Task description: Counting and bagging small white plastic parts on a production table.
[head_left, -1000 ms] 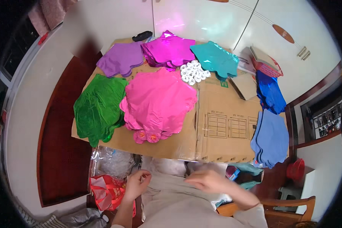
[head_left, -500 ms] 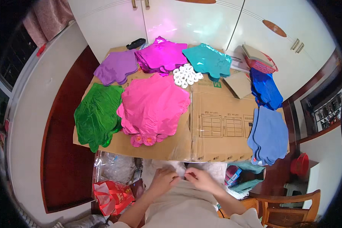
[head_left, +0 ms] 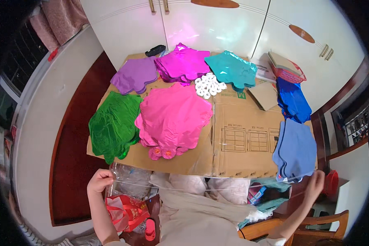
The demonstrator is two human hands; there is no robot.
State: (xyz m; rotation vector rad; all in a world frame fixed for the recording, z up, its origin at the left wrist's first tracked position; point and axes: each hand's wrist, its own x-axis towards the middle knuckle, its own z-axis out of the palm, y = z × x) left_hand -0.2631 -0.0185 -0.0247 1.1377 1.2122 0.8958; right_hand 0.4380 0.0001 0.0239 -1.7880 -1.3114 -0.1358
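Note:
Stretched wide between my two hands, just in front of the table edge, runs a thin pale ribbon (head_left: 180, 189). My left hand (head_left: 100, 180) pinches one end of it, out past the table's front left corner. The other end is in the closed fingers of my right hand (head_left: 315, 185), beside the stack of slate-blue sheets (head_left: 297, 147). Nearest my left hand on the table lies a pile of flat green foil balloons (head_left: 114, 125). A large pile of flat pink foil balloons (head_left: 174, 117) lies to its right. Behind that sit several small white rolls (head_left: 209, 85).
Flattened cardboard (head_left: 242, 162) covers the table. Purple (head_left: 134, 75), magenta (head_left: 182, 63), teal (head_left: 230, 70) and blue (head_left: 293, 99) foil stacks line its back and right. A red basket (head_left: 292, 76) stands at the far right. Below are a red bag (head_left: 127, 213) and a wooden chair (head_left: 315, 229).
My hands were close together in front of me. They have moved far apart to either side, drawing the ribbon out between them. The view has shifted slightly.

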